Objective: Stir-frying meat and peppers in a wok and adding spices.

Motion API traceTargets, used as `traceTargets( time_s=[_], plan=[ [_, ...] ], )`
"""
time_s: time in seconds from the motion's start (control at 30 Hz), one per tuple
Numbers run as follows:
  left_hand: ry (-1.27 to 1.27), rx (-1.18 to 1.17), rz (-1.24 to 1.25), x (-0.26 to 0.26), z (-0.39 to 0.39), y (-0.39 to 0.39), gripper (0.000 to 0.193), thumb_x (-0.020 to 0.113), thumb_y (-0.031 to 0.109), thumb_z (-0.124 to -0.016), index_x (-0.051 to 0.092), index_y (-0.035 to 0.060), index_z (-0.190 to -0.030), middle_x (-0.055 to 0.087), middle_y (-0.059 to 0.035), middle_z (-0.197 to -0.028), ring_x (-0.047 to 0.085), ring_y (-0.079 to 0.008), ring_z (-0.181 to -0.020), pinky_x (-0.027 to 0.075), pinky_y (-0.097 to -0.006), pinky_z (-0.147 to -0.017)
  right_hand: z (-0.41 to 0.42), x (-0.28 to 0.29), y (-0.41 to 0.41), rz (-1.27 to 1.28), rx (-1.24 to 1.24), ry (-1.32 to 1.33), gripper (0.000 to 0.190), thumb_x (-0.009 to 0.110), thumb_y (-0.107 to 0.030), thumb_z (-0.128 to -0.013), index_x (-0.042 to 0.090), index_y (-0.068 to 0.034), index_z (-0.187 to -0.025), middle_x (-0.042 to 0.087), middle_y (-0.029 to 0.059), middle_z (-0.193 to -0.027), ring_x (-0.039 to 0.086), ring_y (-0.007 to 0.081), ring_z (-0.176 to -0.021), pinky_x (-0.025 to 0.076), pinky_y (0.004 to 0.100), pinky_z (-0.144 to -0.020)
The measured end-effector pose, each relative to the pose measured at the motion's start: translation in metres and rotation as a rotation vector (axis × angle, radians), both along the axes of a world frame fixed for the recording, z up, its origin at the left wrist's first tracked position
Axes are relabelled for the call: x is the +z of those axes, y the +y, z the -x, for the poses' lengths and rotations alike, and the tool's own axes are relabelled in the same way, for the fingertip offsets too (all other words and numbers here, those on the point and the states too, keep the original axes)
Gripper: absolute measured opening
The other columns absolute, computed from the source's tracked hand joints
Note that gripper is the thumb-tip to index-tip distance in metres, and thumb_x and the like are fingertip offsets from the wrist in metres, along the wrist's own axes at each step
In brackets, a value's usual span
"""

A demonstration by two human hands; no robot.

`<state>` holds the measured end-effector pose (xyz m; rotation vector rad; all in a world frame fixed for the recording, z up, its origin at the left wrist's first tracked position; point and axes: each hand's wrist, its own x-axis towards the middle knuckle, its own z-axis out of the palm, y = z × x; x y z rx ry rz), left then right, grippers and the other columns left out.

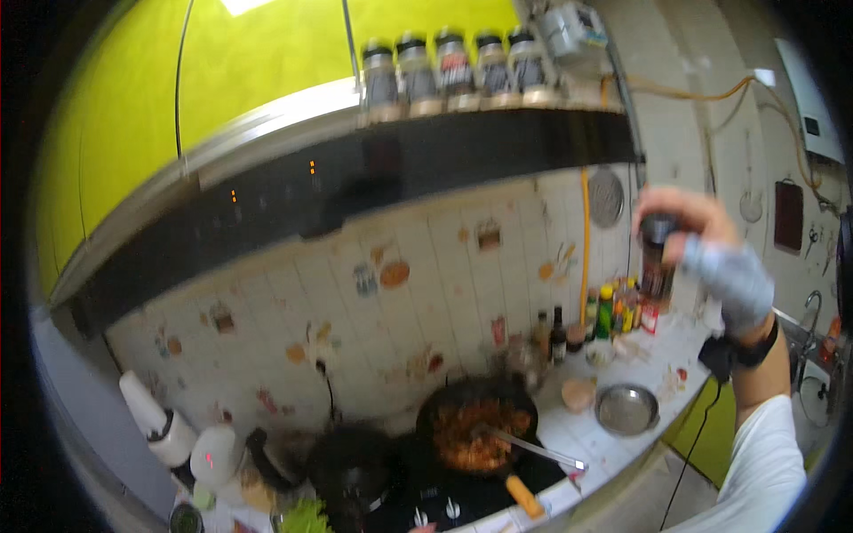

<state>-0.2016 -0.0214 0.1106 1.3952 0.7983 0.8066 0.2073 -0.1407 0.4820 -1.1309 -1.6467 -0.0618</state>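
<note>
My right hand [706, 246], wearing a pale grey-blue covering over the palm, is raised at the right and holds a spice jar [656, 266] with a black cap by its top. Below and to the left, a black wok [426, 420] with an orange-brown handle sits on the cooktop [460, 496], with reddish-brown food [466, 446] inside. A metal utensil [540, 450] leans in it, its handle over the rim. A bit of skin at the bottom edge may be my left hand [423, 528]; its fingers are hidden.
Several spice jars [456, 70] stand on the black range hood [500, 140]. Bottles [604, 313] line the back of the counter near a round metal dish [626, 409]. Left of the wok are a dark pan [353, 466] and leafy greens [303, 518]. A sink lies far right.
</note>
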Motion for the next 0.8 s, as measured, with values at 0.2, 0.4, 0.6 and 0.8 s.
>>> traceTargets(
  time_s=[0.2, 0.4, 0.6, 0.8],
  plan=[
    [0.278, -0.121, -0.583, 0.048, -0.103, 0.019, 0.071, 0.082, 0.024, -0.073, 0.048, -0.0007, -0.131, 0.060, -0.0171, -0.116, 0.063, -0.0228, -0.100, 0.052, -0.0329, -0.086, 0.052, -0.215, 0.070, 0.484, 0.316, -0.017, 0.049, 0.076, -0.024, -0.080, 0.061, -0.004, -0.121, 0.066, 0.0114, -0.109, 0.063, 0.0177, -0.098, 0.049, 0.0312, -0.088],
    [0.405, 0.161, -0.777, 0.020, -0.117, 0.013, 0.056, 0.080, 0.023, -0.071, 0.058, 0.0034, -0.118, 0.066, -0.0176, -0.104, 0.065, -0.0324, -0.096, 0.051, -0.0403, -0.085, 0.105, -0.286, 0.085, 0.614, 0.516, 0.271, 0.048, 0.076, -0.021, -0.079, 0.060, -0.003, -0.120, 0.065, 0.0118, -0.110, 0.062, 0.0201, -0.102, 0.049, 0.0318, -0.090],
    [0.468, 0.142, -0.818, 0.012, -0.106, 0.015, 0.044, 0.078, 0.019, -0.072, 0.062, 0.0059, -0.111, 0.068, -0.0145, -0.094, 0.066, -0.0315, -0.088, 0.051, -0.0397, -0.079, 0.095, -0.294, 0.092, 0.511, 0.346, -0.079, 0.047, 0.075, -0.033, -0.080, 0.066, -0.002, -0.114, 0.063, 0.0130, -0.093, 0.062, 0.0230, -0.079, 0.050, 0.0326, -0.068],
    [0.470, 0.137, -0.850, 0.009, -0.105, 0.024, 0.048, 0.080, 0.020, -0.073, 0.062, 0.0057, -0.115, 0.068, -0.0158, -0.088, 0.067, -0.0326, -0.080, 0.053, -0.0374, -0.070, 0.087, -0.286, 0.107, 0.579, 0.412, -0.151, 0.043, 0.072, -0.031, -0.084, 0.066, -0.001, -0.115, 0.061, 0.0109, -0.088, 0.061, 0.0201, -0.075, 0.049, 0.0305, -0.065]
  ],
)
